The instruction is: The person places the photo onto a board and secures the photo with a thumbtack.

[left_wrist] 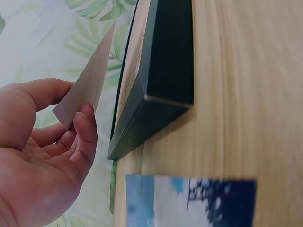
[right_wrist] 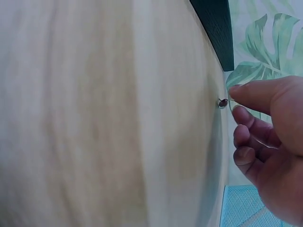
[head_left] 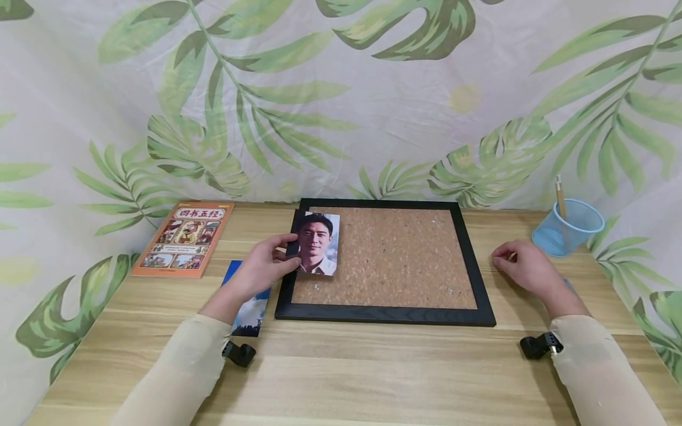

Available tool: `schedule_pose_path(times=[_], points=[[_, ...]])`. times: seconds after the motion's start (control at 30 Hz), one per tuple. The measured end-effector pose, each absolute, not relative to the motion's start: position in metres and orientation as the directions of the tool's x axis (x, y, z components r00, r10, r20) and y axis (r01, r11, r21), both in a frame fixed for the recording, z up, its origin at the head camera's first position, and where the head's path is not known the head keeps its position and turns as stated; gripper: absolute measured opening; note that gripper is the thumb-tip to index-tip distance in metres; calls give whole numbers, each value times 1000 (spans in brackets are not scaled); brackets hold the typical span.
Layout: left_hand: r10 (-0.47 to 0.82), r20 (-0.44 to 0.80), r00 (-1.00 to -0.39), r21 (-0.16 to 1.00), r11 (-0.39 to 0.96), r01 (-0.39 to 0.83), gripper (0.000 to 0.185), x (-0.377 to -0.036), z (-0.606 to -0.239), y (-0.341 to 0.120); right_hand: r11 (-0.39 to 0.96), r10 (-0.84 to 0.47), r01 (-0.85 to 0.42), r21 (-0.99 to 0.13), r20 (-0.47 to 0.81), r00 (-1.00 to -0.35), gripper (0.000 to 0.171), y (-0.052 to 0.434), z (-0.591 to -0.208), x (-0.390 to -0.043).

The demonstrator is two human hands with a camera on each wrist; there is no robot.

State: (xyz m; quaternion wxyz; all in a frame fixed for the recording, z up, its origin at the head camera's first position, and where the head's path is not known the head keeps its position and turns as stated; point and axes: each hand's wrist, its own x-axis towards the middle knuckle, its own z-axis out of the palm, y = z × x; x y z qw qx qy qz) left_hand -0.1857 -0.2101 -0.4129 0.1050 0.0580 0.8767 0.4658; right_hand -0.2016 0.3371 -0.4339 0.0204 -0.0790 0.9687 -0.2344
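Portrait photograph (head_left: 321,245): small upright rectangle, crisp corners, smooth printed face showing head and shoulders, dark hair, pale collar, light blurred background. Reverse plain and whitish; the left wrist view shows the sheet thin, slightly bowed and tilted. Position: over the left part of the corkboard (head_left: 399,260), lifted off its surface.

Left hand (head_left: 266,263): thumb and fingers pinch the print along its left edge.

Right hand (head_left: 524,269): near the board's right side, fingers loosely bent, thumb and index tips slightly apart. Small shiny metal tack (right_wrist: 222,102) just beyond the tips; contact cannot be told.

Board: speckled tan cork, granular, set in a wide black frame (head_left: 383,315) with visible grain and square corners.

Second photograph (head_left: 250,310) flat by the left forearm: blue sky, cloud, dark treeline. Orange paperback (head_left: 183,239), illustrated cover, farther left. Light-blue mesh cup (head_left: 559,236), round, holding a pencil (head_left: 560,198). Table (head_left: 373,373): pale, streaked wood grain. Backdrop (head_left: 405,118): leaf-printed, softly creased.
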Motion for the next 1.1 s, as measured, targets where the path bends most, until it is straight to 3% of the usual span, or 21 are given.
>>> schedule_pose_path(times=[0.43, 0.73, 1.1], points=[[217, -114, -969, 793, 607, 43, 61, -189, -418, -188, 870, -124, -170, -462, 129, -984, 16, 328, -422, -199], [228, -153, -962, 803, 595, 13, 63, -191, -418, -171, 867, -171, -193, -459, 89, -981, 30, 316, -417, -201], [266, -144, -953, 811, 584, 40, 64, -196, -416, -159, 857, -213, -220, -466, 70, -975, 20, 302, -410, -205]])
